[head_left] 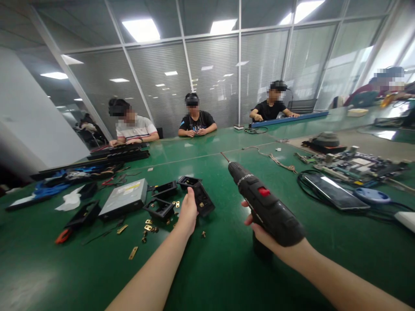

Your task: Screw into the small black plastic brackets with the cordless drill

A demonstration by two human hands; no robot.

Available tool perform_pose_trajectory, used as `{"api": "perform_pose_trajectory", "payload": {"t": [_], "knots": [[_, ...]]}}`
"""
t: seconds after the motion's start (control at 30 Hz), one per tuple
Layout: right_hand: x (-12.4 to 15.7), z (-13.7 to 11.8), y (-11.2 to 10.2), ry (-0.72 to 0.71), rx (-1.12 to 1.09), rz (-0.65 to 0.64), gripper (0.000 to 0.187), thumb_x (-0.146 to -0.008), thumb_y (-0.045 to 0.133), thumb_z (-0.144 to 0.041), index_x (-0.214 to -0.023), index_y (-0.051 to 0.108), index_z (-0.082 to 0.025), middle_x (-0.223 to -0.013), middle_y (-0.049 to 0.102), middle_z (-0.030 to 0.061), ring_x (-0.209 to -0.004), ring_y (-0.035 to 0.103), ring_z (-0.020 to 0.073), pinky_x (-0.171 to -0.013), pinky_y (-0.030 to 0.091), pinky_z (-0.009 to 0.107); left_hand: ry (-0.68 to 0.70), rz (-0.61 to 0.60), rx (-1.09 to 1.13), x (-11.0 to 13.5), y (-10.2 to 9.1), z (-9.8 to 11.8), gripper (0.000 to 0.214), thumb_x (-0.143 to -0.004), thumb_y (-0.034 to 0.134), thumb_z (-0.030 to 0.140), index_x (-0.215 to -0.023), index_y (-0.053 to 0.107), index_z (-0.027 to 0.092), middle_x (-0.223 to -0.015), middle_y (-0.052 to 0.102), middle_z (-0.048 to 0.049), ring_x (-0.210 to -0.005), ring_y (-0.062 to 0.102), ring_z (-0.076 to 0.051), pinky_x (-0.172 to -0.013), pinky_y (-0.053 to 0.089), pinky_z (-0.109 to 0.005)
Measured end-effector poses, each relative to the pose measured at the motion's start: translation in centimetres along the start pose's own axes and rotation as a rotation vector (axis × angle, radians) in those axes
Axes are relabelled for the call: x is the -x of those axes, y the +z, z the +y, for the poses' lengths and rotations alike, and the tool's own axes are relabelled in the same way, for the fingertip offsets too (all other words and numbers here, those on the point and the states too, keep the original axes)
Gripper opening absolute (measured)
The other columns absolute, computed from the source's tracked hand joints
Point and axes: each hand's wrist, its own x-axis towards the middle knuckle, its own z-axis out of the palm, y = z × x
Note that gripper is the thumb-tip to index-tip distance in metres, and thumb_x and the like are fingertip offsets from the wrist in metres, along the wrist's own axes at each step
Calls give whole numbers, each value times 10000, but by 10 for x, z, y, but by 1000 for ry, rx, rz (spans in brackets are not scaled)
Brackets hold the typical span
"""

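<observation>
My right hand [262,231] grips a black cordless drill [263,203] with a red switch, held above the green table [220,268] with its bit pointing up and away to the left. My left hand [187,212] holds a black plastic part [202,198] down on the table. More black plastic frames [161,207] and small brass pieces [149,224] lie just to its left, beside a grey metal drive [124,198].
A tablet [335,191], coiled cable and circuit boards [359,166] lie at the right. Red-handled pliers [63,236], white tissue [69,201] and long black strips [118,153] lie at the left. Three people sit at the table's far side, another at far right.
</observation>
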Motion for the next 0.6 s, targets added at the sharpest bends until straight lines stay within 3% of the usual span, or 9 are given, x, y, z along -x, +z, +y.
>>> {"api": "perform_pose_trajectory", "payload": {"t": [0.07, 0.13, 0.27, 0.37, 0.43, 0.5, 0.6], "knots": [[-2, -2, -3, 16, 40, 12, 499, -949, 794, -440, -1382, 666, -229, -1049, 829, 77, -817, 820, 232, -813, 708, 408, 5, 14, 16, -1, 1, 2, 638, -1010, 621, 834, -1223, 772, 252, -1224, 847, -107, -1182, 804, -283, -1005, 640, -404], [-3, -3, -4, 11, 108, 46, 494, -925, 847, -469, -1335, 694, -240, -931, 809, 42, -763, 808, 243, -779, 710, 421, 89, -12, -17, -1, 0, 5, 621, -947, 710, 835, -1119, 762, 240, -1149, 834, -80, -1119, 783, -260, -974, 613, -356], [-3, -3, -6, -53, 230, 101, 422, -964, 780, -426, -1353, 713, -275, -1186, 840, 101, -873, 824, 284, -880, 715, 529, 183, -94, -106, 1, -5, 8, 628, -793, 870, 822, -925, 665, 244, -941, 744, -13, -935, 715, -216, -849, 562, -303], [-3, -3, -9, -1, 196, -3, 425, -998, 720, -431, -1372, 669, -234, -1225, 827, 158, -952, 853, 323, -950, 722, 594, 199, -136, -102, 4, -3, 7, 609, -825, 867, 782, -1098, 711, 261, -1069, 766, -32, -1011, 726, -230, -898, 564, -323], [-5, -3, -10, 36, 124, -68, 498, -1014, 697, -410, -1455, 583, -211, -1329, 799, 203, -1037, 880, 329, -982, 736, 580, 195, -157, -128, 6, 1, 5, 643, -793, 952, 671, -1252, 727, 281, -1199, 784, -54, -1105, 738, -252, -971, 572, -347], [-6, -4, -12, 43, 62, -120, 632, -1037, 680, -355, -1600, 434, -210, -1531, 709, 252, -1163, 879, 316, -1030, 736, 540, 181, -165, -174, 7, 5, 2, 666, -758, 1006, 590, -1287, 743, 283, -1232, 792, -68, -1156, 745, -271, -1018, 580, -365], [-7, -7, -16, 43, 81, -222, 644, -1093, 661, -333, -1662, 382, -218, -1612, 658, 261, -1101, 887, 253, -1046, 731, 486, 156, -142, -134, 5, 6, 3, 600, -813, 943, 683, -1193, 752, 260, -1168, 804, -79, -1131, 770, -278, -985, 615, -375]]}}
